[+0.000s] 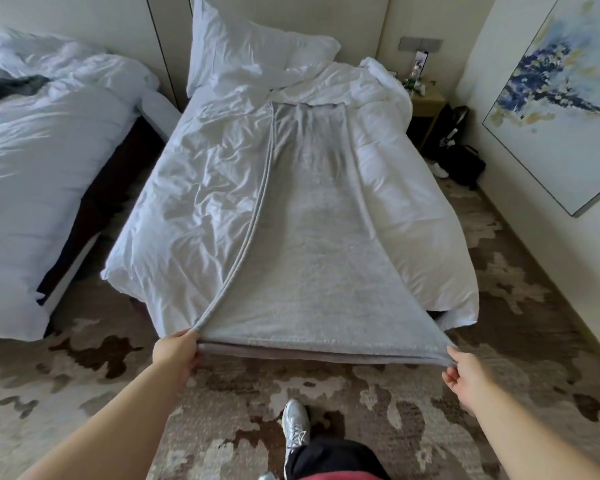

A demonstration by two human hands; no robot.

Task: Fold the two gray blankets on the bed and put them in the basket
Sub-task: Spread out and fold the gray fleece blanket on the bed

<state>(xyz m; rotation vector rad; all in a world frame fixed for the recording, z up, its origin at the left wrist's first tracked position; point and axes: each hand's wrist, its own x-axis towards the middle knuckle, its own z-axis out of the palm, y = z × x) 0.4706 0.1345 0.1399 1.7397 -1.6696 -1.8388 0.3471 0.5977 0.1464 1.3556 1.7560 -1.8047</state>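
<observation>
black trouser leg (326, 455) and a silver lace-up sneaker (295, 427) stand closest, planted on a patterned brown and cream carpet (84, 375). both bare forearms reach from the lower corners toward the foot of a white-sheeted bed (194, 202). the left hand (177, 351) pinches the near left corner of a light gray fleece blanket (312, 258), its fingers closed on the cloth. the right hand (465, 372) grips the near right corner, fingers curled around the edge. between the two hands the blanket's near end is held taut, just past the foot of the mattress and off the bedding. the blanket lies lengthwise down the middle of the bed as a long strip, doubled over, with two layered edges showing along its left side and at the held end. its far end lies flat just below a crumpled white duvet (371, 84) bunched at the head, near a white pillow (250, 53) propped against the wall. to the left, well apart, a second white bed (49, 150) carries a dark gray fuzzy cloth (11, 85) on its rumpled covers. right of the first bed stand a light wooden nightstand (426, 105) and a black bag (465, 161) on the floor, and a blue and beige abstract painting (561, 98) hangs on the right wall.
</observation>
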